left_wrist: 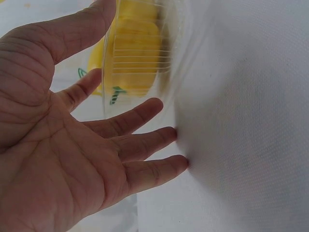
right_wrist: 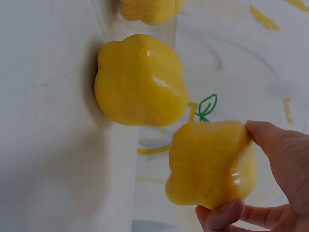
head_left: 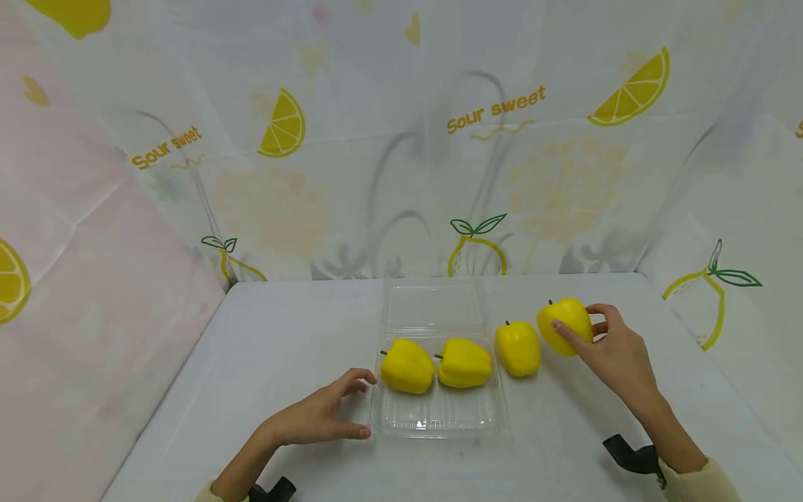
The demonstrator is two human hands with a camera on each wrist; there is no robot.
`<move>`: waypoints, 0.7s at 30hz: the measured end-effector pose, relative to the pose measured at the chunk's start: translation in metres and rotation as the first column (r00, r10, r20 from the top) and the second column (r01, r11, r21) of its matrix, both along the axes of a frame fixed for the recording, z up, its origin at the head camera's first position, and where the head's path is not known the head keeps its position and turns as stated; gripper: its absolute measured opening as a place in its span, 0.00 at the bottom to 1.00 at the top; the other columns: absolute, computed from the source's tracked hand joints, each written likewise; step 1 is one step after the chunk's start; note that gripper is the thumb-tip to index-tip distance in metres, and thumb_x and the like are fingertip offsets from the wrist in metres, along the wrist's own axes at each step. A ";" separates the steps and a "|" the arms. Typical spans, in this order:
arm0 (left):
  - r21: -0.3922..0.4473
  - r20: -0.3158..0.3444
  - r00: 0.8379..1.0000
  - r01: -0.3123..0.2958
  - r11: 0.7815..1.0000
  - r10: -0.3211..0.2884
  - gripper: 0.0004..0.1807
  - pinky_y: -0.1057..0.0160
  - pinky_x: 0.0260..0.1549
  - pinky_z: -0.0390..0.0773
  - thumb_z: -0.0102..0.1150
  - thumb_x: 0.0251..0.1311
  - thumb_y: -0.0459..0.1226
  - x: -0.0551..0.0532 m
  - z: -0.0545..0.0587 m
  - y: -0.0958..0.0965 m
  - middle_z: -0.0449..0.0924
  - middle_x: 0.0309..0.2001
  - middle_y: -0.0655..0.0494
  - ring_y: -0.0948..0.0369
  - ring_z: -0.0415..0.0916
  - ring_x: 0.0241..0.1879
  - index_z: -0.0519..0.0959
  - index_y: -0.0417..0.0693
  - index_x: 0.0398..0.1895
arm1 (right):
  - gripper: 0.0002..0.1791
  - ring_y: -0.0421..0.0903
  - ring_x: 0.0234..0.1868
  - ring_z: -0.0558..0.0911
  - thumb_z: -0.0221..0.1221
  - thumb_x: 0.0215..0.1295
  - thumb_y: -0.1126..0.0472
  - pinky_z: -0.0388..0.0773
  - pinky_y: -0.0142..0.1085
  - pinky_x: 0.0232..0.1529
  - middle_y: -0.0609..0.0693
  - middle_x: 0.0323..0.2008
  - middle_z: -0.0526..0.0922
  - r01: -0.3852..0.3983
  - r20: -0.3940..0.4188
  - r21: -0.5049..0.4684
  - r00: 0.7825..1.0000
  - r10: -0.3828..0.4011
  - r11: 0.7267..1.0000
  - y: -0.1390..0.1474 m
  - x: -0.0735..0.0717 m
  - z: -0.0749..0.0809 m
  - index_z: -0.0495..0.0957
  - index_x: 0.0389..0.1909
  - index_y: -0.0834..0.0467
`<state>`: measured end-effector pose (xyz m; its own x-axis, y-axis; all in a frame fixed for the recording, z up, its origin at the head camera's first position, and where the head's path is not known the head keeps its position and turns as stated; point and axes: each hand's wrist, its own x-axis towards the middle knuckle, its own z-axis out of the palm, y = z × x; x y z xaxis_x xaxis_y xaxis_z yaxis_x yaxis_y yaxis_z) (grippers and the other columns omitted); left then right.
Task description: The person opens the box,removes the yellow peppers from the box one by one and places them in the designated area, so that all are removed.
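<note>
Two yellow bell peppers, a left one (head_left: 408, 367) and a right one (head_left: 465, 363), lie on their sides in a clear plastic clamshell box (head_left: 439, 422). My left hand (head_left: 323, 411) is beside the box's left wall, fingers spread and holding nothing. In the left wrist view its thumb (left_wrist: 77, 34) is close to the wall; whether it touches I cannot tell. My right hand (head_left: 617, 355) grips a third bell pepper (head_left: 564, 326) between thumb and fingers, above the table. Another yellow bell pepper (right_wrist: 140, 79) rests on the table just right of the box.
The box's lid (head_left: 433, 305) lies folded back behind it. A white cloth covers the table (head_left: 301, 314). Behind and at the sides hang curtains (head_left: 351, 139) printed with lemons. Black wrist mounts (head_left: 630, 454) show by both sleeves.
</note>
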<state>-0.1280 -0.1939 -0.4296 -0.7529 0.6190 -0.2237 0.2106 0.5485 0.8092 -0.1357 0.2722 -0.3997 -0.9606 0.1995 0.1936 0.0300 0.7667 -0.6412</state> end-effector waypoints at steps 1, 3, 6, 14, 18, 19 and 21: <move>-0.001 0.000 1.000 -0.001 1.000 0.001 0.38 0.32 0.62 0.57 0.71 0.57 0.47 0.000 0.000 0.000 0.68 0.65 0.46 0.45 0.61 0.67 0.60 0.56 0.67 | 0.42 0.55 0.32 0.79 0.61 0.62 0.35 0.73 0.38 0.24 0.69 0.41 0.80 -0.002 0.006 0.002 1.000 0.002 1.000 0.001 -0.001 -0.002 0.65 0.61 0.65; -0.002 0.000 1.000 -0.002 1.000 0.002 0.38 0.33 0.62 0.57 0.71 0.57 0.47 0.000 -0.001 -0.001 0.68 0.65 0.46 0.46 0.61 0.67 0.60 0.56 0.67 | 0.42 0.55 0.31 0.78 0.60 0.63 0.35 0.72 0.38 0.24 0.69 0.41 0.79 -0.007 0.021 0.007 1.000 0.007 1.000 0.002 -0.002 -0.005 0.64 0.61 0.65; 0.000 -0.002 1.000 -0.001 1.000 0.001 0.38 0.33 0.62 0.57 0.71 0.57 0.47 0.000 -0.001 -0.001 0.68 0.65 0.46 0.46 0.62 0.67 0.60 0.56 0.67 | 0.43 0.53 0.29 0.77 0.59 0.64 0.35 0.72 0.38 0.23 0.69 0.41 0.79 -0.021 0.040 0.014 0.999 0.021 1.000 0.003 -0.003 -0.010 0.62 0.62 0.67; -0.003 -0.013 1.000 0.000 1.000 0.000 0.38 0.34 0.63 0.57 0.71 0.57 0.47 0.000 -0.001 -0.001 0.68 0.65 0.47 0.47 0.62 0.67 0.60 0.57 0.67 | 0.45 0.52 0.27 0.76 0.58 0.64 0.34 0.72 0.38 0.22 0.69 0.41 0.77 -0.039 0.085 0.017 0.996 0.038 0.999 0.006 -0.005 -0.018 0.61 0.63 0.69; -0.001 -0.010 1.000 0.001 1.000 -0.001 0.38 0.33 0.63 0.58 0.71 0.57 0.47 0.000 -0.001 -0.001 0.68 0.64 0.47 0.47 0.62 0.66 0.60 0.56 0.67 | 0.47 0.51 0.25 0.75 0.58 0.64 0.34 0.72 0.38 0.22 0.68 0.39 0.78 -0.047 0.118 0.014 0.992 0.045 0.999 0.007 -0.007 -0.023 0.60 0.63 0.70; -0.001 -0.009 1.000 0.000 1.000 0.000 0.38 0.33 0.62 0.57 0.71 0.57 0.47 0.000 -0.001 -0.001 0.68 0.64 0.47 0.46 0.62 0.66 0.60 0.56 0.67 | 0.47 0.50 0.25 0.75 0.57 0.64 0.33 0.72 0.38 0.22 0.67 0.38 0.78 -0.050 0.129 0.013 0.990 0.048 0.999 0.007 -0.007 -0.024 0.59 0.63 0.71; 0.000 -0.007 1.000 0.000 1.000 0.000 0.38 0.33 0.62 0.57 0.71 0.57 0.47 0.000 -0.001 -0.001 0.68 0.64 0.47 0.46 0.62 0.66 0.60 0.56 0.67 | 0.48 0.50 0.24 0.74 0.57 0.64 0.33 0.72 0.39 0.22 0.66 0.36 0.78 -0.053 0.149 0.009 0.987 0.051 0.999 0.007 -0.008 -0.027 0.59 0.63 0.71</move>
<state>-0.1280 -0.1950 -0.4306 -0.7543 0.6192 -0.2181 0.2165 0.5483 0.8078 -0.1440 0.2797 -0.4265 -0.9879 0.1468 0.0500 0.0841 0.7779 -0.6227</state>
